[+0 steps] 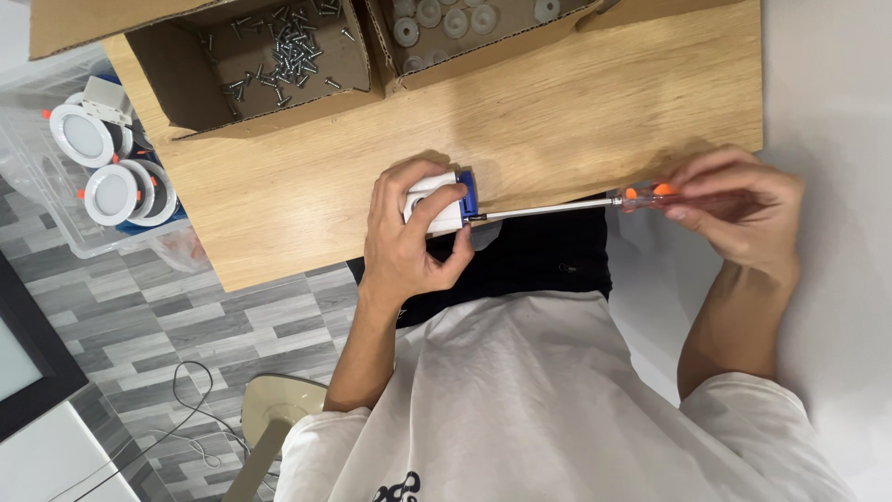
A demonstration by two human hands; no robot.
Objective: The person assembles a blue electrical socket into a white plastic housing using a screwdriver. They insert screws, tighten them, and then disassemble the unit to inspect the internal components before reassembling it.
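Observation:
My left hand point(404, 237) grips a small white block with a blue end piece point(446, 200) at the near edge of the wooden table point(557, 121). My right hand point(739, 209) holds the clear handle with orange marks of a long screwdriver point(641, 195). Its thin metal shaft point(544, 211) runs left, and the tip meets the blue end of the white block. Both hands sit over my lap, just off the table's edge.
Two open cardboard boxes stand at the table's far side: one holds several loose screws point(279, 51), the other round white washers point(446, 19). A clear plastic bin point(37, 177) with round white downlights point(111, 191) sits on the floor to the left. A cable point(186, 409) lies on the grey floor.

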